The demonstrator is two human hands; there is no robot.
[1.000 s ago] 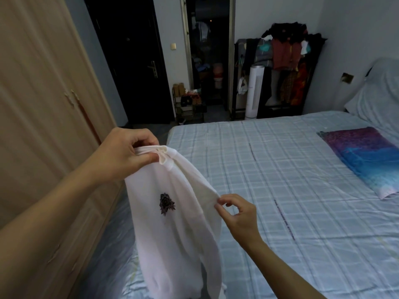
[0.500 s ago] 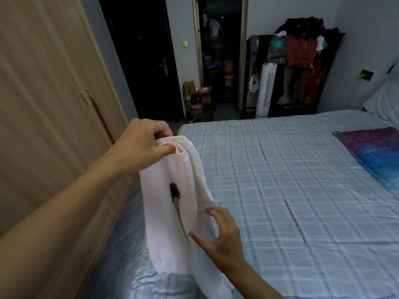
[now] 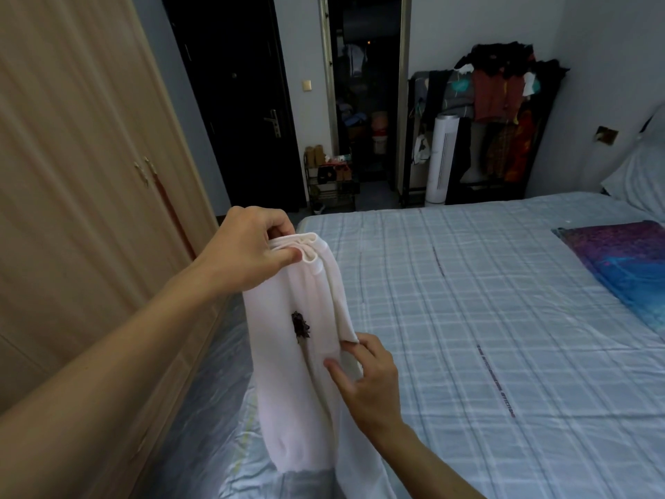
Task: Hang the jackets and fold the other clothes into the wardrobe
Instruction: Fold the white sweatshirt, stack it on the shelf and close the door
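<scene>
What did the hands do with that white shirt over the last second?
The right hand let go of the edge it pinched, dropped lower and now pinches a fold of the white cotton garment with a small dark emblem, which hangs narrower. The left hand still grips the bunched top, above the checked bed sheet.

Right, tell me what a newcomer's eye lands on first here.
The white garment with a dark emblem hangs mid-frame, its top bunched in the left hand while the right hand pinches its edge lower down. Behind lies the checked bed, and a wooden wardrobe fills the left.
</scene>
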